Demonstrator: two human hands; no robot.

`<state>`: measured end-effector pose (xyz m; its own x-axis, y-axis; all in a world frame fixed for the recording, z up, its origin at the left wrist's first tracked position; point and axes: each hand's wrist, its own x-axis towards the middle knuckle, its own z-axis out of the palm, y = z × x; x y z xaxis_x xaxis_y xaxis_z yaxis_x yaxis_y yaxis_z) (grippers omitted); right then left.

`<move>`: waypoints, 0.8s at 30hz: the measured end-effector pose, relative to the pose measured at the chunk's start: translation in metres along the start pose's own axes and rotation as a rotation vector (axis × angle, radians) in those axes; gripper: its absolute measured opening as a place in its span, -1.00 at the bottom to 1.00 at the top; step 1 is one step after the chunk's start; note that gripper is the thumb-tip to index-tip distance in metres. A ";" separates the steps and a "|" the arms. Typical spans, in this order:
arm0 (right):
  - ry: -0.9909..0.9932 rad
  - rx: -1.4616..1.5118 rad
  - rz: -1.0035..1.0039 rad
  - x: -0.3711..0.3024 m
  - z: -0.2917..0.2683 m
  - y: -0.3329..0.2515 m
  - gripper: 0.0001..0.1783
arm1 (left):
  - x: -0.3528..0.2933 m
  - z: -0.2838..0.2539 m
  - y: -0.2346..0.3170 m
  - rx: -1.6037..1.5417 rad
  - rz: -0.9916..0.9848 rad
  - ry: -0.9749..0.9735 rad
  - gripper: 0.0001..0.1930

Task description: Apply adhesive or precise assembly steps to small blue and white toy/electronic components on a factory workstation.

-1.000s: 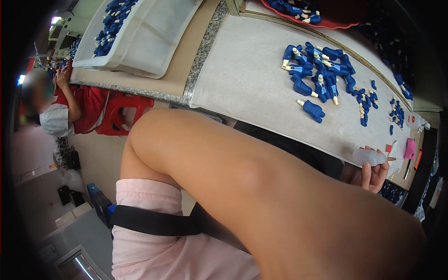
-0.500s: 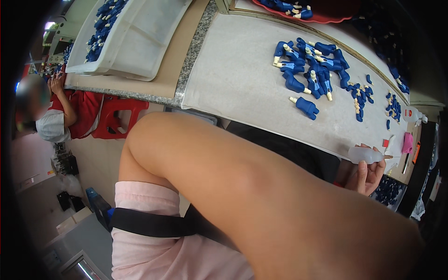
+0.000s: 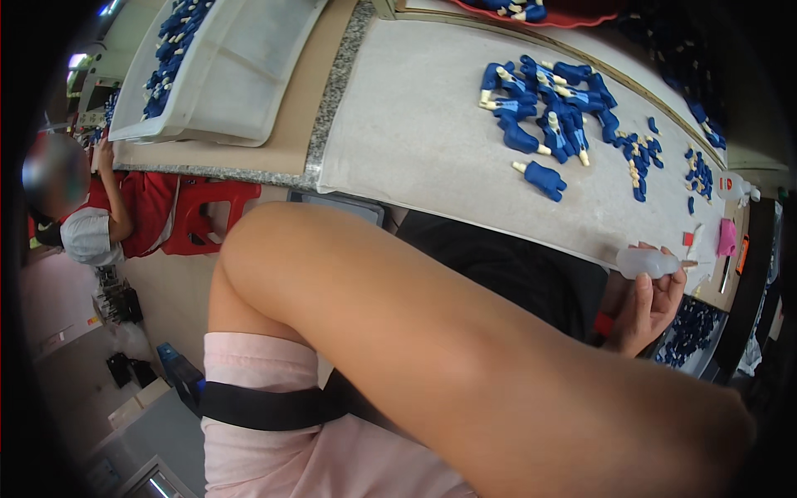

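Observation:
My right hand (image 3: 647,307) is closed round a small translucent white squeeze bottle (image 3: 646,263), near the table's front edge at the right. The bottle lies sideways, its thin tip pointing right. My left forearm (image 3: 465,349) crosses the view from the elbow at left toward the dark lower-right rim, where the hand itself does not show. On the white-covered table (image 3: 415,108) lies a cluster of blue toy figure parts (image 3: 519,137) with cream pegs. One blue torso piece (image 3: 544,180) lies just apart from it, closer to me. Smaller blue pieces (image 3: 639,162) are scattered to their right.
A white bin (image 3: 241,83) of blue parts stands far left, and a red tray (image 3: 540,21) at the back. Right lie a pink item (image 3: 727,238) and another bottle (image 3: 730,184). A person in red (image 3: 149,207) sits at left beside a red stool (image 3: 212,217).
The whole view has shifted slightly. My right hand still holds the squeeze bottle, and my left forearm stays across the view. The toy parts lie as before. The person at left has moved a little.

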<state>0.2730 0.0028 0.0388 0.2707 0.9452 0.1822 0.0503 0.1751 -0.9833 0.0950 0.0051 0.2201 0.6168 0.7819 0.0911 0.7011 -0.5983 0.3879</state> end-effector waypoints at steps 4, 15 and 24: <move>0.018 -0.008 -0.006 0.000 -0.004 0.005 -0.56 | -0.015 0.025 0.112 0.045 -0.096 -0.010 -0.84; -0.002 0.053 0.022 0.006 -0.006 0.005 -0.60 | -0.104 -0.023 -0.042 -0.088 0.052 0.290 -0.87; 0.013 0.057 0.035 0.004 -0.010 0.005 -0.59 | -0.046 0.015 -0.138 -0.188 0.340 1.037 -0.72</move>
<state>0.2835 0.0046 0.0348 0.2840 0.9474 0.1474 -0.0137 0.1577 -0.9874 -0.0247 0.0488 0.1492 0.1066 0.4018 0.9095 0.4324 -0.8424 0.3215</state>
